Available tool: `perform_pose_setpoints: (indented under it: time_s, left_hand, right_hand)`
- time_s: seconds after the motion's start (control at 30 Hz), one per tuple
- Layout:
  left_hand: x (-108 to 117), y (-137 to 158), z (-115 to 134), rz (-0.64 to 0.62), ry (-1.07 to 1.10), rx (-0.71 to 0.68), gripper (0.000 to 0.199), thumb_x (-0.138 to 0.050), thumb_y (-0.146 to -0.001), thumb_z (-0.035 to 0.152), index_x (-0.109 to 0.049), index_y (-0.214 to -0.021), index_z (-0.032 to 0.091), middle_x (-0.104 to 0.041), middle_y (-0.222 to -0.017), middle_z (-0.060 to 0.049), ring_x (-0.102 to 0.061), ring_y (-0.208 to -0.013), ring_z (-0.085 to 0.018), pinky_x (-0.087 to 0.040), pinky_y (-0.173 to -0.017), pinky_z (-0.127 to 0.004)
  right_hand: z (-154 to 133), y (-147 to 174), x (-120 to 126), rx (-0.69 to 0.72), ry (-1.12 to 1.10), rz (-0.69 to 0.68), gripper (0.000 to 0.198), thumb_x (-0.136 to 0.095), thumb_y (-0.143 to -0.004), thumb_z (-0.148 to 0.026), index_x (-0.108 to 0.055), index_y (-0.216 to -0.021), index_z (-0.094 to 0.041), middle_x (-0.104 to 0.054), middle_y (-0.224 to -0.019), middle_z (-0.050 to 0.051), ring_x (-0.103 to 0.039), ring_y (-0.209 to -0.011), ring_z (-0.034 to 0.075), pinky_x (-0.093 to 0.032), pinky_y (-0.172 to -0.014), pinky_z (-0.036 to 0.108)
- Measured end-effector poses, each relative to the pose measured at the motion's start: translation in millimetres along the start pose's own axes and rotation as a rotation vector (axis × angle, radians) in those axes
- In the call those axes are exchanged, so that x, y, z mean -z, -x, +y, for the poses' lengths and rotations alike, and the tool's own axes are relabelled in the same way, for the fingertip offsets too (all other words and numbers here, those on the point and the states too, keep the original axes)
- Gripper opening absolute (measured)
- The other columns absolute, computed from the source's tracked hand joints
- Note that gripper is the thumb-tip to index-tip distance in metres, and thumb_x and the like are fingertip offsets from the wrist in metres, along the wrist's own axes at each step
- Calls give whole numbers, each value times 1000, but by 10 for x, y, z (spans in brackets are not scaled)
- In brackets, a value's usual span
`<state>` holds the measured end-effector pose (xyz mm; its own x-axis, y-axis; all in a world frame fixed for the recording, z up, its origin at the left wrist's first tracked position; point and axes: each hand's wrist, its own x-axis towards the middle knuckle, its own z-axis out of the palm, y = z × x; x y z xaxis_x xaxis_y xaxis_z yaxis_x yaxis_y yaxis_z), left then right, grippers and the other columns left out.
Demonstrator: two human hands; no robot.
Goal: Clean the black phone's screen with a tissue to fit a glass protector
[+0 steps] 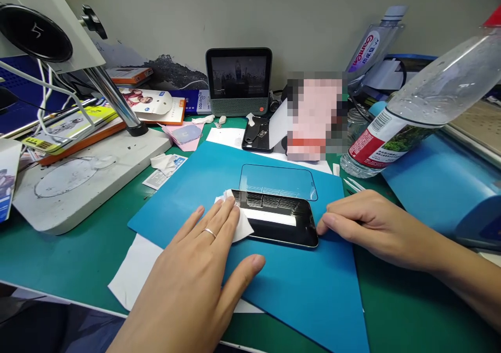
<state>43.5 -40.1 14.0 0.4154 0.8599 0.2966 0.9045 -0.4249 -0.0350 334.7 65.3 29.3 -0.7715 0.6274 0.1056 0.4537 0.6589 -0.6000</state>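
A dark smartphone (282, 233) lies face up on the blue mat (309, 290), with a white bar-shaped reflection across its glass. My left hand (199, 259) rests with stretched fingers on a white tissue (241, 229), pressing it to the phone's left end; the thumb stands apart and a ring is on one finger. At the phone's right end, my right hand (364, 228) is curled closed, its fingertips against the phone's edge. Just behind the phone lies a clear screen protector (277, 181) with a black border.
A tilted plastic bottle (395, 129) stands at right, near white tweezers (354, 185). A microscope stand base (90, 170) takes up the left. Behind the mat are a smart display (238, 79), a black phone part (256, 134) and crumpled tissue (166, 163).
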Motion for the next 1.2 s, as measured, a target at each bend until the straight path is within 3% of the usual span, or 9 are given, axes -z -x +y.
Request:
perform_pose_setpoints:
  time_s: [0.17,0.33,0.57,0.77,0.9,1.2]
  left_hand:
    - [81,69,16,43,-20,-68,64,-30,-113,49,-67,-139,4,-63,-143,-21,-68,-128,-36,-68,-93,-46]
    - [84,102,68,58,-58,-79,66,-34,-111,52,-68,-135,1,-68,-137,-26,-69,-127,-38,-67,-97,-44]
    - [-39,46,259,11,-7,-140,68,-44,-109,55,-62,-143,-1,-59,-149,-27,-62,-137,-39,-63,-107,-45]
    - [-144,-169,578,-36,133,-155,80,-39,-109,63,-51,-155,-2,-45,-160,-26,-52,-145,-41,-58,-112,-49]
    - [-156,-343,750,-79,206,-116,83,-34,-108,69,-48,-159,5,-39,-164,-18,-44,-151,-39,-54,-115,-54]
    - [-175,-492,853,-144,144,-86,78,-21,-112,65,-40,-164,10,-32,-168,-13,-39,-156,-35,-47,-119,-63]
  right_hand:
    - [-13,-16,1,9,25,5,45,-48,-107,-28,-73,-71,-18,-55,-55,-3,-52,-49,8,-37,-51,23]
    - [-24,-21,-2,-14,18,0,47,-47,-107,-30,-74,-71,-17,-57,-54,-2,-51,-49,8,-36,-50,24]
    - [-61,-21,-4,-54,6,-7,47,-46,-105,-32,-71,-68,-18,-51,-53,-3,-47,-50,10,-33,-51,27]
    - [-54,-1,-47,-11,21,6,45,-44,-104,-28,-65,-65,-17,-54,-55,-2,-44,-52,10,-30,-54,28]
    - [-50,22,-79,-3,-16,25,44,-47,-101,-26,-52,-57,-18,-45,-53,-4,-38,-51,8,-28,-54,27]
    - [-37,37,-87,-21,-54,34,42,-50,-98,-27,-35,-59,-20,-33,-55,-6,-29,-51,7,-22,-54,29]
